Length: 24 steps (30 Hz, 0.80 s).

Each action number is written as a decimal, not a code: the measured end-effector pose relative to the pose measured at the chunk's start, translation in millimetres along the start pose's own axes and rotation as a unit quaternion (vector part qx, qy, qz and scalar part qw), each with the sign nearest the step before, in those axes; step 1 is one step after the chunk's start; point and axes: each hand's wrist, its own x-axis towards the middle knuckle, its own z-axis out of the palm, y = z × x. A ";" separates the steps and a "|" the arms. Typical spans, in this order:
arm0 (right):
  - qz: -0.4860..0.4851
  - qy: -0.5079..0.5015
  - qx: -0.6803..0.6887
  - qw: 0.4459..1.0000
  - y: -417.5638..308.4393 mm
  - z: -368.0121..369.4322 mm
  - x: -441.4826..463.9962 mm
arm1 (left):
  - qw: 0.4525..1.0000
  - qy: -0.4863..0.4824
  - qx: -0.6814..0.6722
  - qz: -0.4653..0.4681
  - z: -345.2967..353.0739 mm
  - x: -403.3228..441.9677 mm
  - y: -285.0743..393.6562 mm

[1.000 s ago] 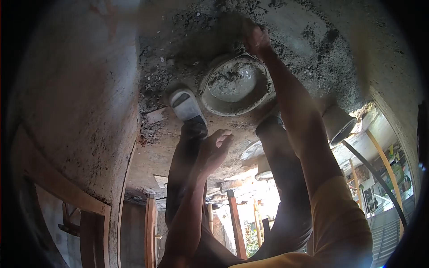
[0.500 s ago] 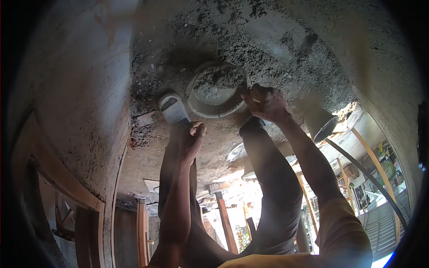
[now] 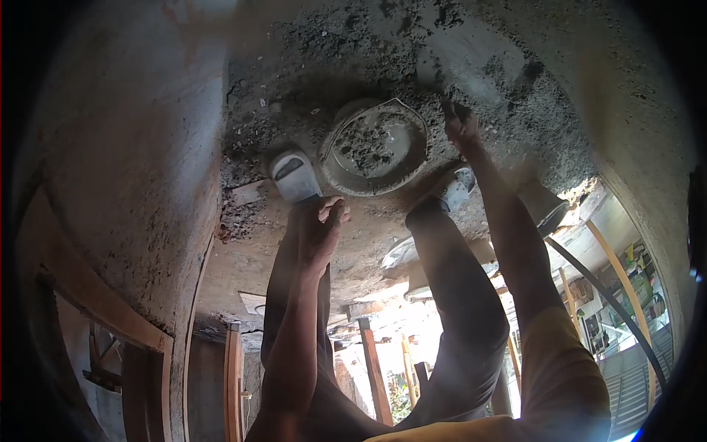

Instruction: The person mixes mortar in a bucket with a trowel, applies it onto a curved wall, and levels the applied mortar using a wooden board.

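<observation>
A round bucket [image 3: 345, 179] with a thin wire handle sits on the ground, holding wet grey mortar [image 3: 368, 147]. My right hand [image 3: 462, 131] is beyond the bucket's right side, low over the rough mortar. Its fingers are wrapped round a dark handle that looks like a trowel's; the blade is hard to make out against the grey. My left hand [image 3: 328, 217] rests by my left shin with loosely bent, parted fingers and nothing visible in them. Just past it is my left sandal [image 3: 293, 177].
Rough grey mortar [image 3: 508, 125] covers the ground ahead. A plastered wall [image 3: 140, 132] rises at left, another [image 3: 626, 125] at right. A dark-rimmed container [image 3: 549, 210] lies right of my leg, near my right shoe [image 3: 458, 188]. Wooden posts [image 3: 375, 368] stand behind.
My right hand has moved from the bucket's rim forward and right, over the mortar-covered ground. The mortar heap in the bucket looks flatter. My left hand has stayed by my shin.
</observation>
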 end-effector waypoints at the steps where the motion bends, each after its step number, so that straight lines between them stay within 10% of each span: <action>1: -0.034 -0.014 -0.021 0.999 -12.3 13.1 14.0 | 1.000 0.001 0.007 -0.008 1.2 0.3 4.7; 4: -0.180 -0.004 0.163 0.970 -64.6 62.1 52.1 | 1.000 0.006 -0.007 -0.023 5.7 -3.7 -4.9; 9: -0.008 -0.195 0.113 0.974 -142.0 32.5 85.3 | 0.999 0.007 -0.017 -0.030 8.1 -1.4 2.0; 12: -0.073 -0.208 0.167 0.961 -170.4 14.8 59.0 | 0.999 0.014 -0.005 -0.043 3.0 -1.8 3.4; 17: -0.258 -0.157 -0.195 0.933 -190.7 -48.6 -44.4 | 0.999 0.017 -0.028 -0.038 -2.8 3.0 -14.3; 21: -0.331 -0.103 -0.255 0.903 -134.4 -76.8 -73.9 | 0.999 0.008 -0.002 -0.034 -0.5 0.8 1.6; 24: -0.285 -0.080 -0.058 0.953 -73.6 -83.6 -32.1 | 1.000 0.006 -0.016 -0.024 -0.1 1.2 1.7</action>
